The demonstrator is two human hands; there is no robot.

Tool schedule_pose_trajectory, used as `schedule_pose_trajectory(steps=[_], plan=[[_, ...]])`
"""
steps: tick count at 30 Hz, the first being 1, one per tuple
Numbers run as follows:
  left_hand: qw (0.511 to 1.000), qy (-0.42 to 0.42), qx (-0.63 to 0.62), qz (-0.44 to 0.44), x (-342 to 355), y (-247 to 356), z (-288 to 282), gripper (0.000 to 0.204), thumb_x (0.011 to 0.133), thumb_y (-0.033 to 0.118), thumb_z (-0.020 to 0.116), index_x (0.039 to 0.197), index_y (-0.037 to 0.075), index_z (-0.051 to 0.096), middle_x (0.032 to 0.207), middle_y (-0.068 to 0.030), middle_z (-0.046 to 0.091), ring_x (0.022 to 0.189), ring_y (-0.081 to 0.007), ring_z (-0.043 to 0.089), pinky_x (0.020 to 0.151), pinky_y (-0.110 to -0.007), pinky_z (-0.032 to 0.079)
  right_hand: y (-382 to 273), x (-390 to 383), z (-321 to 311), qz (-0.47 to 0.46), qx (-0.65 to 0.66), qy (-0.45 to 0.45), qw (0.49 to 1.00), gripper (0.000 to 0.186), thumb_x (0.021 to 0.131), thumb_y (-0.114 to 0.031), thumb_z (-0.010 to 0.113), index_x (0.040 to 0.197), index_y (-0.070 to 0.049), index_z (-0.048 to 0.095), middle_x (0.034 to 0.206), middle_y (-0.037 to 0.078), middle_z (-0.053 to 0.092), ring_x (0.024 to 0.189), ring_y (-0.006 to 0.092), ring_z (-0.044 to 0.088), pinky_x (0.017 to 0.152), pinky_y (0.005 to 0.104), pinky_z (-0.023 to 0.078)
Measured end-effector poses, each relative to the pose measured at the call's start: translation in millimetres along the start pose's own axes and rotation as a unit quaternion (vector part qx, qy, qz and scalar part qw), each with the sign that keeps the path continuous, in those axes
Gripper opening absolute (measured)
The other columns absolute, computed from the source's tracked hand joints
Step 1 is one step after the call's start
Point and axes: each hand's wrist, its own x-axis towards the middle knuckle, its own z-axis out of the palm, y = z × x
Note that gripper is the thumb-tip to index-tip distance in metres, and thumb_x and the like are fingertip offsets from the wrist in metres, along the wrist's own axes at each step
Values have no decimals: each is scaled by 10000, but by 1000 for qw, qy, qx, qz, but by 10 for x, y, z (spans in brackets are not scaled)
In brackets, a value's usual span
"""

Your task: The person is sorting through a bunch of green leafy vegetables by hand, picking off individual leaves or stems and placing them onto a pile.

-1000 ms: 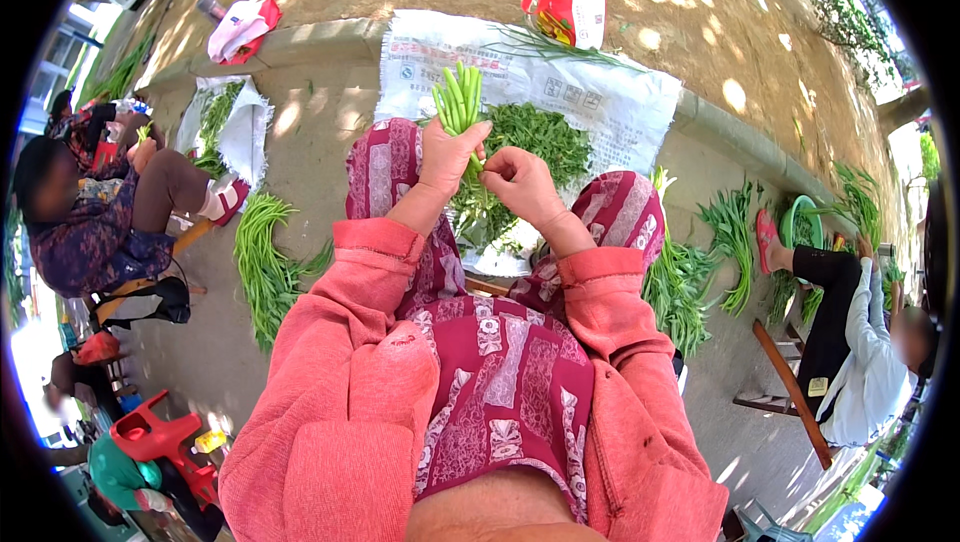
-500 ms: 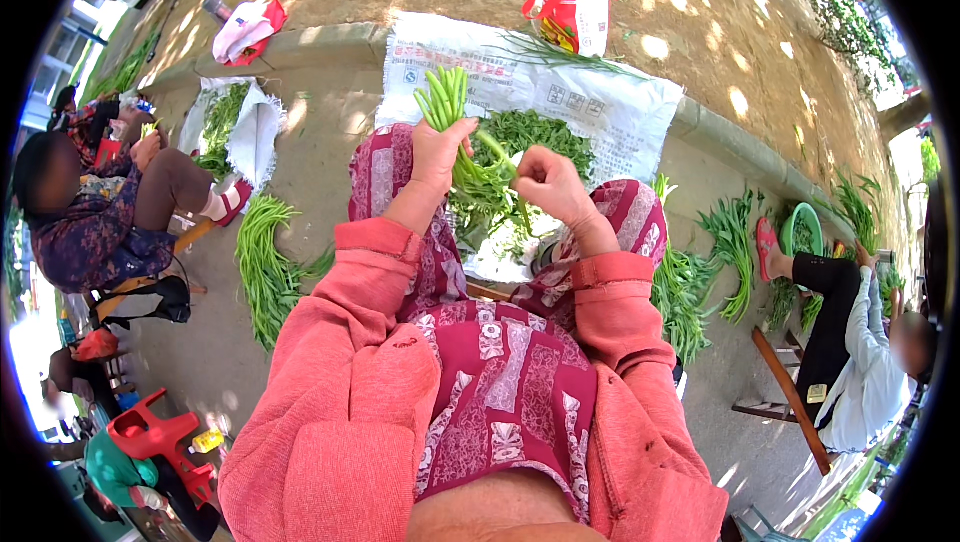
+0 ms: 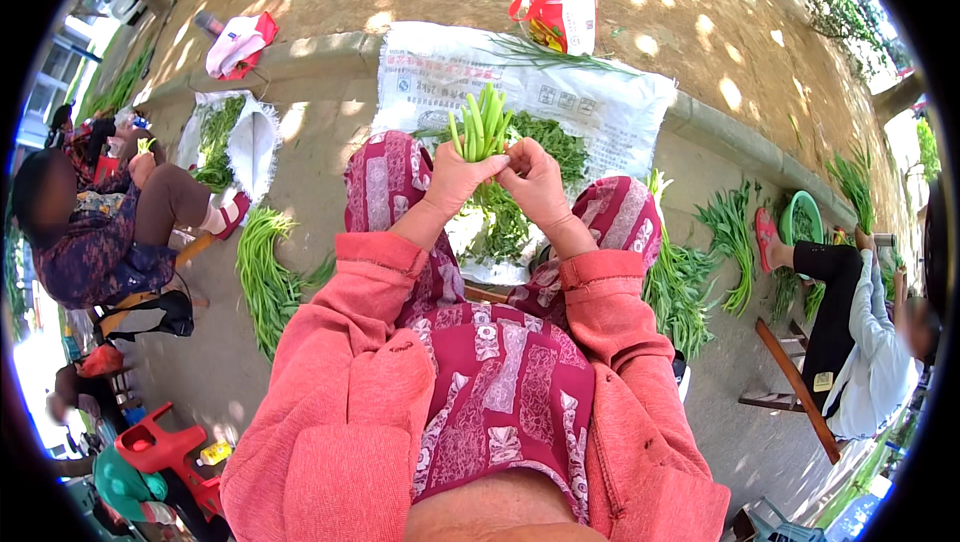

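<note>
My left hand (image 3: 458,180) is closed round a bunch of leafy green stems (image 3: 482,124), which look like water spinach. Their pale, thick ends point up and away from me. At the right side of the bunch my right hand (image 3: 533,178) has its fingertips pinched together, close against my left thumb. What lies between those fingertips is hidden. Under both hands, between my knees, leafy tops (image 3: 500,222) hang or lie over a pile. More loose leaves (image 3: 552,147) are heaped just beyond, on a white woven sack (image 3: 620,107) spread on the ground.
Long greens lie in heaps left (image 3: 265,282) and right (image 3: 680,292) of me. A red and white bag (image 3: 575,17) stands past the sack, by a low kerb (image 3: 715,132). People sit on both sides; the right one is beside a green basin (image 3: 790,222).
My hands have come together: the right moved left and up to the bunch, and the left moved slightly right and down. The bent stem between them no longer shows.
</note>
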Motion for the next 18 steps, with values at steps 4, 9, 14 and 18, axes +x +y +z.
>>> schedule_pose_trajectory(steps=[4,9,14,18], plan=[[999,14,-4,32,2,-41,-33,195,792,29,692,984,16,656,852,-12,658,728,-80,599,654,-241,498,-43,-30,26,35,101,-35,994,122,834,58,594,907,-4,519,869,35,641,791,99,631,709,249,525],[995,-19,57,76,35,-40,-127,124,829,51,652,944,5,650,852,-12,650,729,-88,594,672,-252,492,-104,9,-126,50,75,-50,995,50,850,-18,621,897,-8,605,801,1,634,727,55,574,655,214,481],[990,-132,55,12,-11,49,-151,97,826,35,628,912,-1,603,768,-21,604,654,-82,566,598,-251,477,-131,105,-488,22,128,84,988,56,879,-59,626,911,-23,657,777,-20,625,684,33,541,627,183,447],[980,-157,127,3,-50,89,-109,166,796,65,708,913,7,605,745,1,593,590,-69,540,530,-220,448,-190,101,-605,-58,16,127,990,108,886,-49,623,977,-18,673,829,-4,637,715,48,562,650,205,469]])
